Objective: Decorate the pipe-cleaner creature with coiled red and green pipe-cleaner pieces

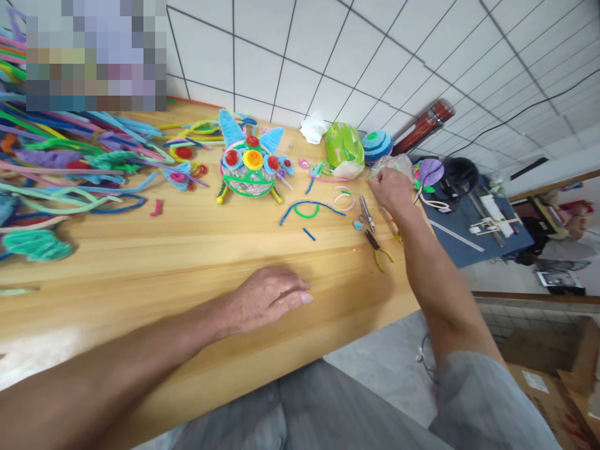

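My left hand (269, 299) lies palm down on the wooden table, fingers loosely bent and thumb alongside, with nothing in it. At the table's right end, my right hand (394, 191) is curled closed against a clear plastic bag (394, 164). Its fingertips are hidden, so what they pinch does not show. Small pliers with yellow handles (377, 250) and a silver cutting tool (367, 214) lie just below it. A round figure (248, 178) with blue fuzzy ears and red and yellow discs stands near the wall. Cut pieces of blue pipe cleaner (309, 234) lie between.
Many coloured pipe cleaners (94, 162) heap up at the left. A green rounded object (344, 147), a blue striped coil (377, 145) and white tissue (314, 128) stand along the tiled wall. Beyond the right end is a blue surface (497, 219) with assorted items.
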`<state>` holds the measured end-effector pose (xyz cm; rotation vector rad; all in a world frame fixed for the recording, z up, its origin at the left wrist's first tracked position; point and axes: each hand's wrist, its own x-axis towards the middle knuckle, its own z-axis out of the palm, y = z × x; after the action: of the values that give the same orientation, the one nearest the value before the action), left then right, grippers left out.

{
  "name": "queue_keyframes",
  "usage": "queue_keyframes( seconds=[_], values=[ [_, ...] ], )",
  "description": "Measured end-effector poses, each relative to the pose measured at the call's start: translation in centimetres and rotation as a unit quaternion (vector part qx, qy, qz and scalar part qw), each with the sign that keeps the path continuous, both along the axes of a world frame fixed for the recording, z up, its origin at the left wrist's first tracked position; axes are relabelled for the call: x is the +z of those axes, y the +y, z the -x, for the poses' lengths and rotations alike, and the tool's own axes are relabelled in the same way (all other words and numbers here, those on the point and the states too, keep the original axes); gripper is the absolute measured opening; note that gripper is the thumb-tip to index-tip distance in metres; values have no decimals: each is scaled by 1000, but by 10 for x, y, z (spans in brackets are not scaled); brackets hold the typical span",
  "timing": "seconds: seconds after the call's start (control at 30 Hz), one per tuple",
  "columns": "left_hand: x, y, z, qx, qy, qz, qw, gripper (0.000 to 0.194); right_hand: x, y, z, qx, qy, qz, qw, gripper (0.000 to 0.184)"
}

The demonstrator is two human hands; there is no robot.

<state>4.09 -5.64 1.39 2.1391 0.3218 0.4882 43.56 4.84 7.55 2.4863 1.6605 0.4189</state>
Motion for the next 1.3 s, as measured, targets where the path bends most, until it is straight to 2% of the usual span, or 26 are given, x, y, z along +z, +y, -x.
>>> queue_keyframes(
  seconds=[0.1, 0.27, 0.43, 0.7, 0.97, 1.17, 1.3],
  values=[
    [0, 0, 0, 1, 2, 2, 1000, 53, 6, -17, -12, 36, -7, 52, 998, 31],
    [1, 0, 1, -2, 2, -6, 1000, 57, 3, -37, -18, 91, -33, 152, 984, 32],
    [4, 1, 1, -2, 3, -8, 1000, 57, 2, -49, -14, 113, -94, 201, 968, 37],
    [4, 0, 2, -4, 6, -6, 1000, 50, -7, -61, 0, 129, -76, 208, 967, 36],
    [2, 0, 1, -1, 11, -9, 1000, 46, 2, -59, -9, 100, -96, 174, 975, 40],
    [1, -1, 0, 2, 1, -13, 1000, 44, -11, -57, -2, 116, -82, 191, 971, 38],
    [2, -1, 0, -1, 0, -18, 1000, 46, -10, -55, 0, 106, -81, 181, 974, 39]
  ],
)
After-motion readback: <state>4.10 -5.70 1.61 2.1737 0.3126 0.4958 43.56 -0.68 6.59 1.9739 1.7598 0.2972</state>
